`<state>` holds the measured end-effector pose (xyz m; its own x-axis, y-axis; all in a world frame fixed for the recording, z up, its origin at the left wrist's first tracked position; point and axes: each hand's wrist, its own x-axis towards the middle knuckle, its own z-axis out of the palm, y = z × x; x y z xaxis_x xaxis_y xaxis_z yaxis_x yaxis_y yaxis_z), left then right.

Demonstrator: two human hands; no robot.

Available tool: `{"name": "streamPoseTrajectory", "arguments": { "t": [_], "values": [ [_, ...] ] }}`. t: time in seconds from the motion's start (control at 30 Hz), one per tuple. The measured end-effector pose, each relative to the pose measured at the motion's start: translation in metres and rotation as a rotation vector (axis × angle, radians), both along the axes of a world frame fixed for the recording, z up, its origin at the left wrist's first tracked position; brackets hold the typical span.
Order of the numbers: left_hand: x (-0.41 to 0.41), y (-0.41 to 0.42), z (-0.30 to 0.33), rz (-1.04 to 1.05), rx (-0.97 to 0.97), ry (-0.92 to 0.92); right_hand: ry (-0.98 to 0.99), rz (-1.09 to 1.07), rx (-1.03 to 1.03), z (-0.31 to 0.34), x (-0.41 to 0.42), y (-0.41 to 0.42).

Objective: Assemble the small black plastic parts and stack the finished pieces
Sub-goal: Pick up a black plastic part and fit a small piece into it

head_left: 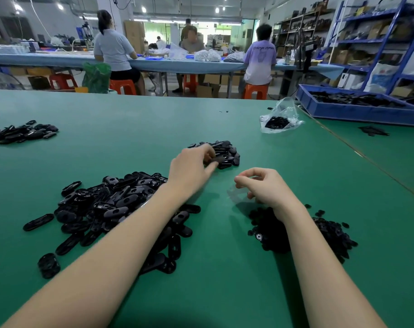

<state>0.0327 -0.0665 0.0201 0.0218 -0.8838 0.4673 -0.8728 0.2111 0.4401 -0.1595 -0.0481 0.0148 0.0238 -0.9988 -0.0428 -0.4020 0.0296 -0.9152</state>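
Two bare forearms are reaching out from the near edge of the green worktop (130,119). Between them and to the left, a big loose heap of oval black shells (111,207) is lying unassembled; under the right wrist, a pile of small round black parts (329,233) is also waiting. The left hand (191,169) is stretching toward the worktop's middle, its curled fingers touching the small pile of finished pieces (224,153), seemingly setting one down, though I cannot tell whether it is gripping a piece. The right hand (263,185) is hovering above the round parts with fingers loosely curled, thumb and forefinger nearly meeting; whether they are pinching anything is unclear. Another dark pile (23,132) is sitting near the far left edge. Judging by the heaps, only a small share is done and most assembly is remaining.
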Motion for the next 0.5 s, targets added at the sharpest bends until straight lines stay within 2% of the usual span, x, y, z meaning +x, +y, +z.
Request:
{"name": "streamPoseTrajectory", "arguments": {
  "t": [0.23,0.37,0.5],
  "values": [
    [-0.010,-0.081,0.021,0.052,0.046,-0.120,0.016,0.063,0.002,-0.001,0.002,0.002],
    [-0.013,-0.097,0.012,0.050,0.093,-0.210,0.034,0.084,0.004,-0.001,0.004,0.003],
    [-0.014,-0.097,0.010,0.056,0.118,-0.197,0.042,0.100,0.003,0.000,0.006,0.003]
  ]
}}
